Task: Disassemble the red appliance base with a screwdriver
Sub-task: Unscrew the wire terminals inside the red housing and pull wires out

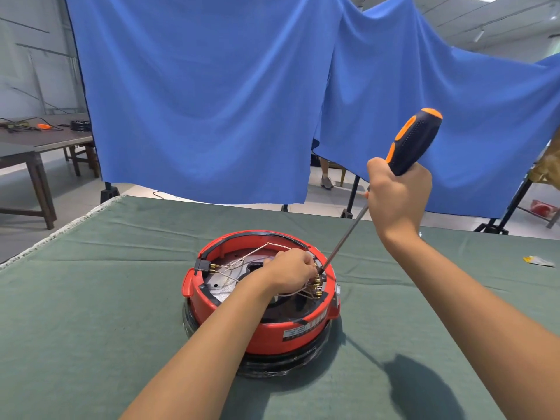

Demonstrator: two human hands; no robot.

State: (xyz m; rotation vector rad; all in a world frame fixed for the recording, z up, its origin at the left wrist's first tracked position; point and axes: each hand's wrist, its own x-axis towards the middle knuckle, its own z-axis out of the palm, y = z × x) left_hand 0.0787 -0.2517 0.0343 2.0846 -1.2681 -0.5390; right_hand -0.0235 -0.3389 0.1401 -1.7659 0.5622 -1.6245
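- On the green worktop (pixel 91 298) sat the red base (pixel 260 298), open side up, wires and brass terminals exposed.
- Left hand (pixel 291 272) reached inside, fingers curled among the wires (pixel 242 263), apparently steadying a terminal.
- Right hand (pixel 397 195) gripped the screwdriver (pixel 415 140), its tip at the terminals by the right rim.
- Best practice, judging from this: seat the tip squarely, press along the shaft, and keep the fingers off the blade.

A table covered in green cloth (pixel 121 298) carries the red appliance base (pixel 260 328) near its middle, standing on a black ring. A small crumpled wrapper (pixel 538 261) lies by the right edge.
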